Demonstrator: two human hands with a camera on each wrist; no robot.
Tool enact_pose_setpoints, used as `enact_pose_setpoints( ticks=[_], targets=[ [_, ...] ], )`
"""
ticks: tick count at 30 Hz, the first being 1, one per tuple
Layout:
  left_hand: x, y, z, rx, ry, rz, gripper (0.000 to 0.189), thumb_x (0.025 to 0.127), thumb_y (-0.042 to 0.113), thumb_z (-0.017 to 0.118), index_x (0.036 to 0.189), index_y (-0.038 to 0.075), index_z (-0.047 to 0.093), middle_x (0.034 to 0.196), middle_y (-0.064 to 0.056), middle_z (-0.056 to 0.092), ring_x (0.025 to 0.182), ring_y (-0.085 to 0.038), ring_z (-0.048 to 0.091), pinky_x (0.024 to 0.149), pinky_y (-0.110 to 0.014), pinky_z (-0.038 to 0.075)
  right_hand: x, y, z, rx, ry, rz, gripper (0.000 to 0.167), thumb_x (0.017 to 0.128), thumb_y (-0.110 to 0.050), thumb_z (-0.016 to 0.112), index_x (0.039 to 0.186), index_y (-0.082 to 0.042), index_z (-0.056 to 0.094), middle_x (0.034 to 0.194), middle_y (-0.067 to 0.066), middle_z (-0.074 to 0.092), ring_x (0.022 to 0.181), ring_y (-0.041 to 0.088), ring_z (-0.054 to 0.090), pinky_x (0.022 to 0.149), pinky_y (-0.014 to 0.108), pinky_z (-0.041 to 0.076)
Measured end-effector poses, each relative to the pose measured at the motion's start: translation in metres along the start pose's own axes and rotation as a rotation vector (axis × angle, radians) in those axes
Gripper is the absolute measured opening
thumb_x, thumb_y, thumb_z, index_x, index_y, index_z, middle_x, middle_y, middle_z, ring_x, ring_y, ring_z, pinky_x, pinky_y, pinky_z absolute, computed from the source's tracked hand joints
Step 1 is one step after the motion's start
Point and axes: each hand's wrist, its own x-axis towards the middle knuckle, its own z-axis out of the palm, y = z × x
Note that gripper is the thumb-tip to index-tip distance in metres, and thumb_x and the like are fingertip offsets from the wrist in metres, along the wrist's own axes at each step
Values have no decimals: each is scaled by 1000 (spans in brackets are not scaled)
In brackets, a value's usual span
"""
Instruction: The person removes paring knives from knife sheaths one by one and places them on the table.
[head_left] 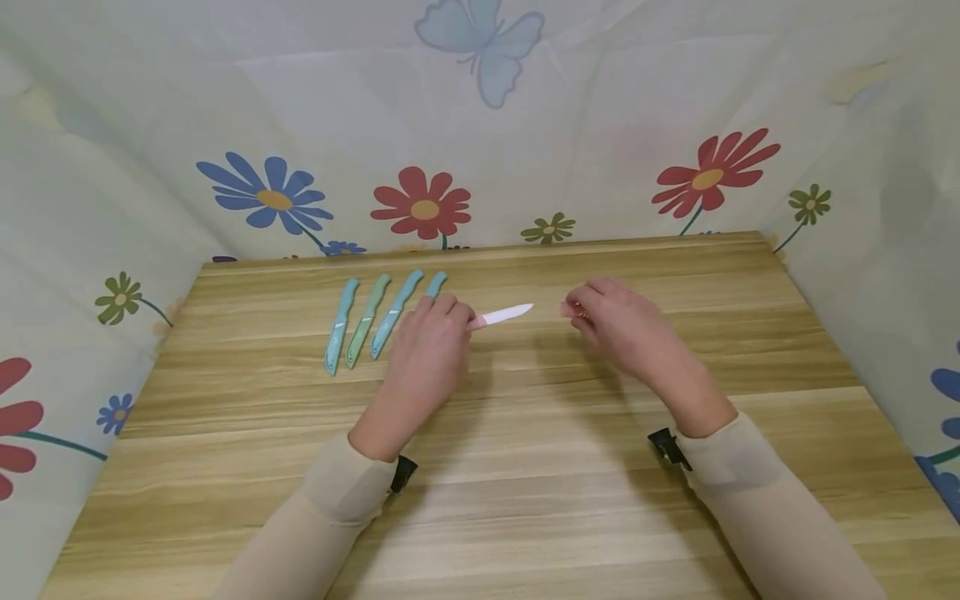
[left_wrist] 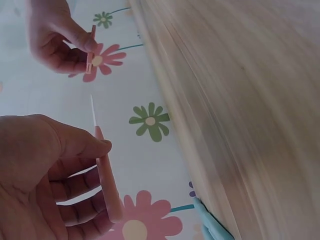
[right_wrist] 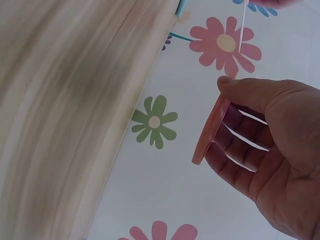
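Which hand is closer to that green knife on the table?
Left. The left hand grips a pink knife a little to the right of the green knife; the right hand is much farther right, holding a pink piece.

There are three blue knives (head_left: 342, 325), one green knife (head_left: 367, 322), one pink knife (head_left: 507, 315), one pink sheath (right_wrist: 212, 128) and two hands (head_left: 433, 343).

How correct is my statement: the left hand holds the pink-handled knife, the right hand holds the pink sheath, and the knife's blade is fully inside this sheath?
One part is wrong: the blade is bare, outside and apart from the pink sheath, as the head view shows. The left hand does hold the pink-handled knife, and the right hand the pink sheath.
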Motion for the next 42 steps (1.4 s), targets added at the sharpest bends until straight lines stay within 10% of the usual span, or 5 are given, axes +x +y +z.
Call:
enact_pose_setpoints(
  ticks=[14, 33, 42],
  targets=[
    [27, 32, 13, -48, -122, -57, 13, 101, 14, 73, 107, 3, 75, 94, -6, 64, 84, -23, 57, 69, -34, 55, 0, 19, -5, -27, -84, 205, 25, 102, -23, 75, 112, -1, 75, 99, 11, 70, 85, 28, 66, 76, 46, 58],
    [77, 84, 50, -388, -269, -220, 9, 103, 11, 68, 100, 3, 66, 87, -6, 62, 72, -20, 58, 57, -31, 51, 5, 57, -10, 61, -258, 492, 31, 105, -27, 67, 114, 2, 71, 102, 17, 71, 85, 33, 63, 77, 49, 54],
    [88, 113, 66, -484, -397, -320, 13, 106, 11, 60, 112, 1, 54, 90, -11, 62, 69, -20, 58, 56, -30, 50, 5, 63, -5, 157, -369, 614, 32, 106, -26, 59, 86, -3, 66, 72, 11, 60, 65, 27, 56, 61, 38, 46]
  ],
)
